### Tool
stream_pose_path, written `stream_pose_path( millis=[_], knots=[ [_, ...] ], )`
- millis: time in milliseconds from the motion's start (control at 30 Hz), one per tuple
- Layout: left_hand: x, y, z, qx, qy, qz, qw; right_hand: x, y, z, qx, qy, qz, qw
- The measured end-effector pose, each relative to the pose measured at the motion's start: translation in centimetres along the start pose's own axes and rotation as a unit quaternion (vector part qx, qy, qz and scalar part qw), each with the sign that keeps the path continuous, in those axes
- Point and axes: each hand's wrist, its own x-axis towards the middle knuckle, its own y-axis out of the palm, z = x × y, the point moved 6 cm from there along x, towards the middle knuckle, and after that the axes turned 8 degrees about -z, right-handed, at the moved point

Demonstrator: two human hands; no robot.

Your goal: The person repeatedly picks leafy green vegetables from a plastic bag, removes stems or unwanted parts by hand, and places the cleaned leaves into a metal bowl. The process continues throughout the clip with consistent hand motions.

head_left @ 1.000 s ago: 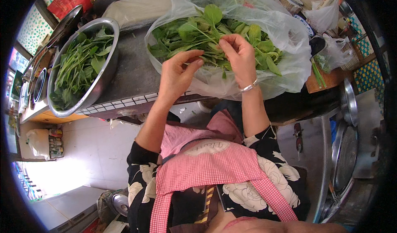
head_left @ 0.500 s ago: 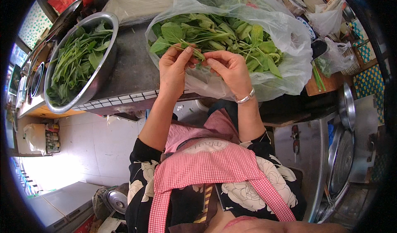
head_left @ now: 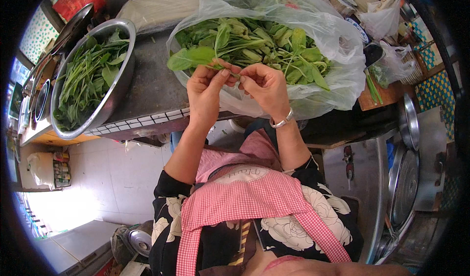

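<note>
And the leafy sprig (head_left: 192,58) swings left, over the plastic bag (head_left: 342,82)'s edge; left hand (head_left: 204,91) and right hand (head_left: 267,89) pinch its stem, singled out from the heaped greens (head_left: 267,41).

On my feed, the left hand (head_left: 204,91) hides part of the leafy stem (head_left: 192,57); I lose the plastic bag (head_left: 320,103) past the top edge.
</note>
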Motion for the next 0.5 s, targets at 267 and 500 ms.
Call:
stream_pose_path(
  millis=[267,500],
  knots=[
    [-1.7,1.1,-0.2,-0.002,0.123,-0.017,0.992,-0.4,-0.4,1.8,-0.133,-0.152,-0.124,0.971],
    [-1.5,-2.2,-2.5,-0.059,0.068,-0.028,0.996,3.1,-7.1,2.0,-0.418,-0.081,-0.148,0.893]
  ],
)
